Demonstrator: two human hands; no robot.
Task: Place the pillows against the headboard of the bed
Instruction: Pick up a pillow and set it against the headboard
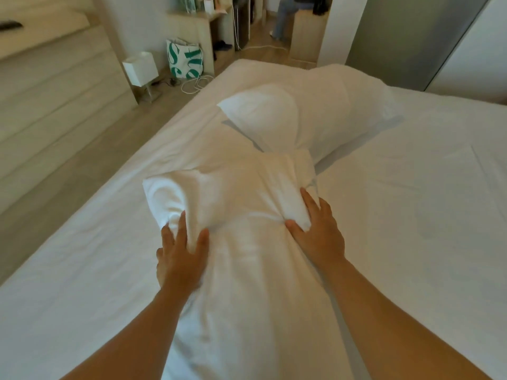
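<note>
You have two white fabric pillows in front of you, both on the wide white-sheeted bed [397, 215]. The near white pillow [236, 242] is the one you are holding: its long axis runs from close under you away toward the far end of the bed, leaning slightly left, and its far end is bunched into two soft lobes. Your left hand [179, 256] pinches a fold of the cover near the far left lobe, fingers [181, 224] clamped on the cloth with the thumb on the right side of the fold. Your right hand [319, 231] grips the far right lobe, fingers [308, 200] curled around its outer side and thumb pressed into the fabric, so both hands are closed on this one pillow.

The second plump white pillow [307, 116] lies just beyond the first, touching or nearly touching its far end. Its long axis runs across the bed at a slant, from a pointed corner at the near left up to the far right.

On the wooden floor to the left of the bed you can count one small white cube-shaped lamp [140, 70], one white paper bag with green lettering [185, 58] and one loose white cable [195, 85] coiled near the bag. At the far edge of the view one seated person's legs in pale trousers [285, 19] show beside a light wooden box.
</note>
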